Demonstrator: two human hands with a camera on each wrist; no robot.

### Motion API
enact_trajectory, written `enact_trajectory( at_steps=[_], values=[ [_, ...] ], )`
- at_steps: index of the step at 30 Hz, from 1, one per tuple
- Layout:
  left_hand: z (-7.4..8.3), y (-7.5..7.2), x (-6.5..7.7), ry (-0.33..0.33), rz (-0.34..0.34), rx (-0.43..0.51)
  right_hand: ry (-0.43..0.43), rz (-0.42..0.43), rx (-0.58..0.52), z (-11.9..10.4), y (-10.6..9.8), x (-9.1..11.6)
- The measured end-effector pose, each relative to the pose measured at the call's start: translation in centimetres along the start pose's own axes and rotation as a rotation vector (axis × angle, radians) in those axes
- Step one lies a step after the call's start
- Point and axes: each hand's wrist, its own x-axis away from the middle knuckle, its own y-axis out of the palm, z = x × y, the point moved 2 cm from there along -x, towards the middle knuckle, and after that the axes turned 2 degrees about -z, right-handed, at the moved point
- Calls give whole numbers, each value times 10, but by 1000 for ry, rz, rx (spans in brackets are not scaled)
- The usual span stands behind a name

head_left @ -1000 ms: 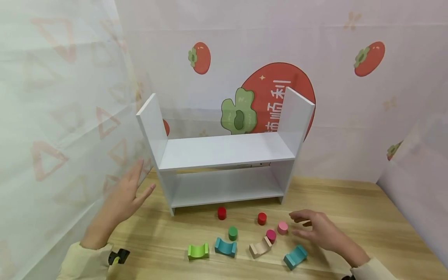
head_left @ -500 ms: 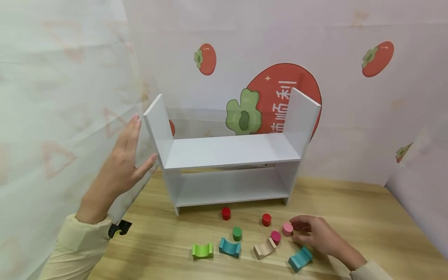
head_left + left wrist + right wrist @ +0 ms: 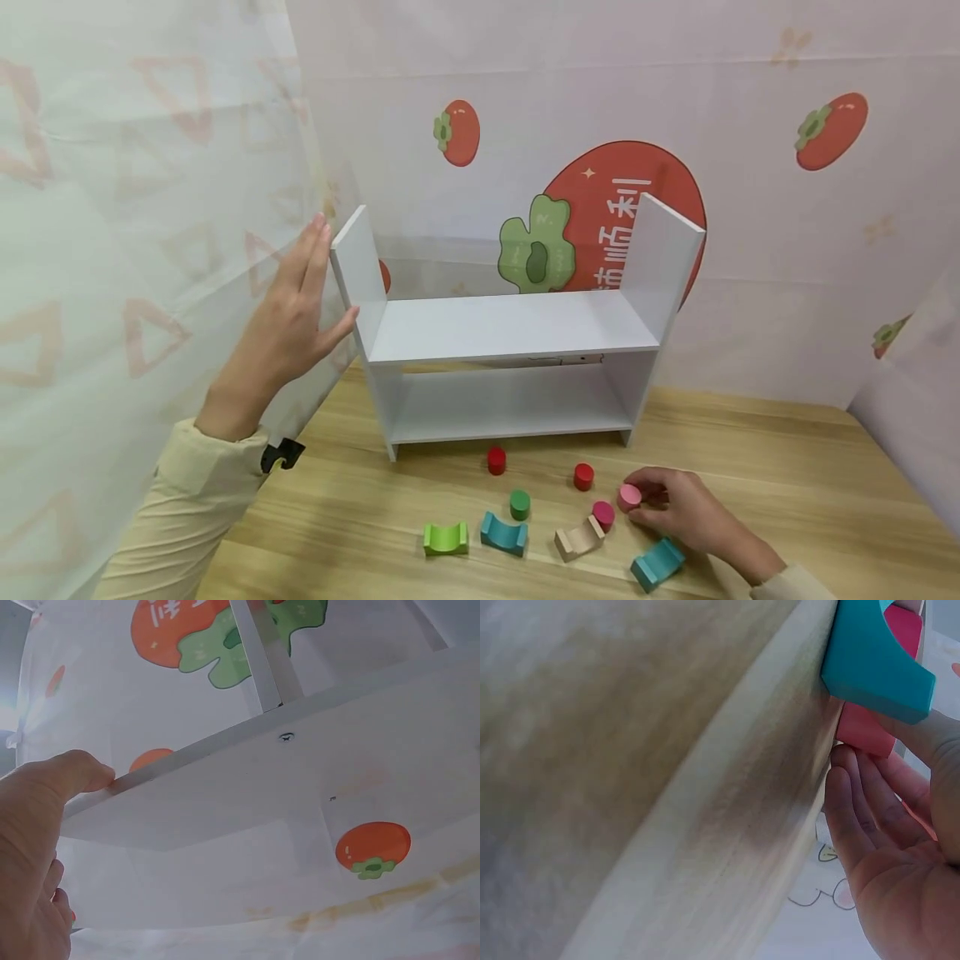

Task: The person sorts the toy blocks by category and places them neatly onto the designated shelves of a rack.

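A white two-tier shelf [image 3: 517,325] stands on the wooden table. My left hand [image 3: 281,321] lies along the outside of its left side panel [image 3: 360,267], fingers straight and pointing up. In the left wrist view the thumb [image 3: 94,771] rests at the panel's edge. My right hand [image 3: 686,508] pinches a pink cylinder block [image 3: 629,497] between thumb and fingers, down on the table. Close by are a magenta cylinder [image 3: 603,516], a beige curved block [image 3: 581,540] and a teal curved block [image 3: 657,564]. That teal block partly covers the pink cylinder in the right wrist view.
Two red cylinders [image 3: 497,461] stand in front of the shelf. A green cylinder [image 3: 520,505], a lime curved block [image 3: 446,539] and another teal curved block [image 3: 504,534] lie nearer the front. Printed cloth walls [image 3: 787,292] enclose the table's back and sides.
My left hand has risen along the shelf's left side and come up to the panel. My right hand has closed in on the pink cylinder. The head view has shifted slightly left.
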Motion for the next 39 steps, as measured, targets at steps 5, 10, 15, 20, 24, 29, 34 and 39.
enact_trajectory(
  at_steps=[5, 10, 15, 20, 24, 29, 34, 39],
  values=[
    [2, -2, -6, 43, -28, -86, -22, 18, -5, -9, -1, 0],
    [4, -4, -8, 47, -74, -191, -11, 23, 3, -11, 0, -3],
    [7, -5, -9, 59, -77, -221, -18, 31, -3, -17, -5, -4],
    [7, -4, -9, 69, -77, -241, -90, 65, 19, -27, -14, -9],
    [6, -6, -8, 57, -89, -256, -129, 77, 42, -42, -22, -17],
    [7, -8, -7, 41, -102, -274, -160, 84, 66, -68, -32, -25],
    [8, -8, -7, 32, -107, -271, -151, 71, 77, -91, -42, -33],
    [8, -8, -8, 26, -107, -264, -166, 67, 71, -110, -49, -43]
  ],
)
